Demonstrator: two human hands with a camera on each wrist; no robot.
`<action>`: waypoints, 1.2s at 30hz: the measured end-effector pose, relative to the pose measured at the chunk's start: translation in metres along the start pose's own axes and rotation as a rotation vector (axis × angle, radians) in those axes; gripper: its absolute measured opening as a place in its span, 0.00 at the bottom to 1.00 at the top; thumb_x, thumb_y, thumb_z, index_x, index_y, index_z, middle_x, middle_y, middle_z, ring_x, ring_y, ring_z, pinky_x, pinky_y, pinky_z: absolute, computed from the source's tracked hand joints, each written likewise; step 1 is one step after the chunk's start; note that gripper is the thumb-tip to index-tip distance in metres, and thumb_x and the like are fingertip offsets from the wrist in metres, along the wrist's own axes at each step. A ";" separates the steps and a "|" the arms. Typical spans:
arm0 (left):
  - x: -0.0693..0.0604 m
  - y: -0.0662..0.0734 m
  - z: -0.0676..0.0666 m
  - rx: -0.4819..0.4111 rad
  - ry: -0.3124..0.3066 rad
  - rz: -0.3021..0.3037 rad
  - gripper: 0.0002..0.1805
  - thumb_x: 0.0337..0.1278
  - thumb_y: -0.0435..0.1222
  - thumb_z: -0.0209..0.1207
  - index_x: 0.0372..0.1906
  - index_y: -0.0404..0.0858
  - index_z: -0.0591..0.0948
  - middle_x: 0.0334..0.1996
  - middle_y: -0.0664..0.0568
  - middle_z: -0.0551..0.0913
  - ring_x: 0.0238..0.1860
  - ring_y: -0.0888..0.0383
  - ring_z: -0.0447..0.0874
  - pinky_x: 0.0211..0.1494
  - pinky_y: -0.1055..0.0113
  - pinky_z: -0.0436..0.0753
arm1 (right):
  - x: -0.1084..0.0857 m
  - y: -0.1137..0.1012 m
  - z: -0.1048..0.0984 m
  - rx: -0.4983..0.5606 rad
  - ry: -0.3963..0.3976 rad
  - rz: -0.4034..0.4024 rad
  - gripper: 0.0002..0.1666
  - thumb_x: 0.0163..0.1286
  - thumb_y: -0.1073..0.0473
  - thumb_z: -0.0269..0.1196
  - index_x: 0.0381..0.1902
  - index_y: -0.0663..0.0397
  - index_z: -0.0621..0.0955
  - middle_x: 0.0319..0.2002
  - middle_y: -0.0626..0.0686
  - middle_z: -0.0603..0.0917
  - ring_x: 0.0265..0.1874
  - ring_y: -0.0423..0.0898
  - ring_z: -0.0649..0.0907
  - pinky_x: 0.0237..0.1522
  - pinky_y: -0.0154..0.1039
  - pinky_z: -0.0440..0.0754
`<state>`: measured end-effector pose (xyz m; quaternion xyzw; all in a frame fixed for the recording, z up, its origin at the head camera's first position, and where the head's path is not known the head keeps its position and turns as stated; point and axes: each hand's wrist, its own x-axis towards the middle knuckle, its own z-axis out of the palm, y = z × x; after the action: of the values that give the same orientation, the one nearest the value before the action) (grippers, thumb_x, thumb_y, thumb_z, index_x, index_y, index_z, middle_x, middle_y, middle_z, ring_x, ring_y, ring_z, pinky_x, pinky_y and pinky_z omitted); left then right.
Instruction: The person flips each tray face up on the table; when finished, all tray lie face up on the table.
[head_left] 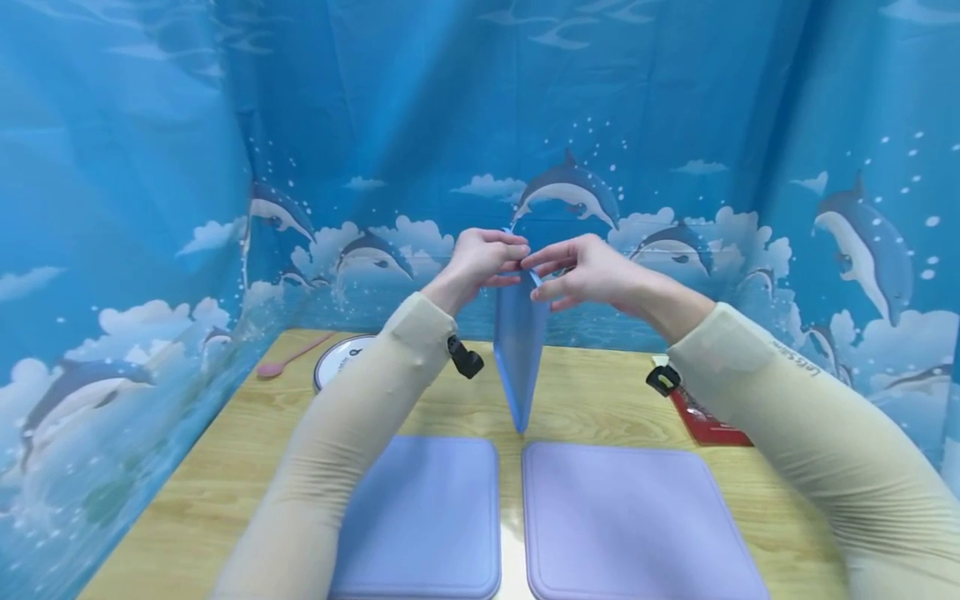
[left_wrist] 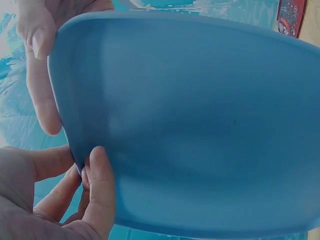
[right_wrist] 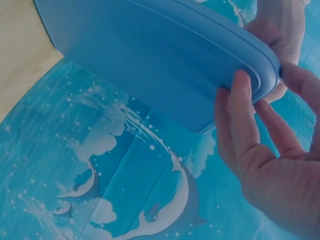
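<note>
A blue mat (head_left: 521, 350) with rounded corners and a raised rim hangs on edge above the table, seen nearly edge-on in the head view. My left hand (head_left: 491, 257) pinches its top edge near one corner. Close beside it, my right hand (head_left: 588, 271) holds the same top edge, fingers on one face. In the left wrist view the mat's face (left_wrist: 200, 130) bows slightly; the left thumb lies on that face. The right wrist view shows the opposite face (right_wrist: 135, 60). I cannot tell whether the mat's lower corner touches the table.
A second blue mat (head_left: 431, 517) and a purple mat (head_left: 630, 517) lie flat side by side at the table's front. Back left are a pink spoon (head_left: 272, 369) and a round white item with a dark rim (head_left: 333, 360). A red packet (head_left: 708, 427) lies partly behind the right sleeve. A dolphin-print curtain (head_left: 465, 100) surrounds the table.
</note>
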<state>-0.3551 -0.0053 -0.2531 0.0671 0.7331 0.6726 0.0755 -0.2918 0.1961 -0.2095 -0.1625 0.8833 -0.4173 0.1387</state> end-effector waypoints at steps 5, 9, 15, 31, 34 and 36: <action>0.001 -0.001 0.006 0.027 0.000 0.011 0.20 0.81 0.42 0.68 0.69 0.41 0.88 0.67 0.45 0.89 0.63 0.49 0.94 0.68 0.52 0.94 | 0.001 -0.004 -0.003 -0.039 -0.008 0.033 0.31 0.81 0.59 0.71 0.79 0.50 0.81 0.80 0.58 0.80 0.74 0.61 0.85 0.68 0.59 0.92; 0.002 -0.001 0.011 0.033 -0.002 0.017 0.20 0.81 0.42 0.68 0.69 0.41 0.88 0.66 0.45 0.89 0.62 0.49 0.93 0.68 0.51 0.94 | 0.002 -0.004 -0.005 -0.057 -0.010 0.055 0.30 0.81 0.59 0.71 0.78 0.50 0.82 0.79 0.58 0.82 0.75 0.61 0.84 0.69 0.60 0.91; 0.006 -0.001 0.015 0.021 -0.012 0.007 0.20 0.80 0.42 0.68 0.68 0.41 0.89 0.65 0.45 0.90 0.60 0.51 0.94 0.64 0.55 0.96 | 0.003 -0.005 -0.007 -0.078 -0.011 0.082 0.27 0.82 0.59 0.70 0.76 0.50 0.84 0.78 0.58 0.83 0.76 0.61 0.84 0.66 0.59 0.93; 0.011 -0.004 0.027 0.012 -0.080 0.042 0.21 0.81 0.41 0.67 0.72 0.44 0.86 0.70 0.45 0.88 0.64 0.47 0.94 0.66 0.51 0.95 | 0.001 0.007 -0.016 -0.113 0.062 0.141 0.28 0.82 0.67 0.63 0.76 0.63 0.81 0.78 0.67 0.80 0.70 0.66 0.87 0.58 0.54 0.97; 0.010 -0.006 0.025 0.029 -0.084 0.047 0.23 0.82 0.41 0.66 0.74 0.44 0.84 0.73 0.45 0.86 0.67 0.45 0.92 0.70 0.47 0.93 | -0.001 0.019 -0.019 -0.070 0.097 0.172 0.28 0.82 0.67 0.63 0.77 0.65 0.80 0.80 0.69 0.77 0.70 0.67 0.87 0.59 0.54 0.96; 0.010 -0.011 0.022 0.047 -0.091 0.045 0.23 0.82 0.41 0.66 0.74 0.43 0.84 0.74 0.44 0.85 0.68 0.43 0.91 0.73 0.44 0.91 | -0.005 0.028 -0.022 -0.030 0.120 0.192 0.28 0.82 0.67 0.62 0.77 0.65 0.80 0.80 0.69 0.76 0.71 0.67 0.87 0.60 0.54 0.95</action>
<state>-0.3603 0.0169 -0.2657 0.1156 0.7429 0.6529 0.0921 -0.3007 0.2297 -0.2176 -0.0536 0.9076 -0.3980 0.1225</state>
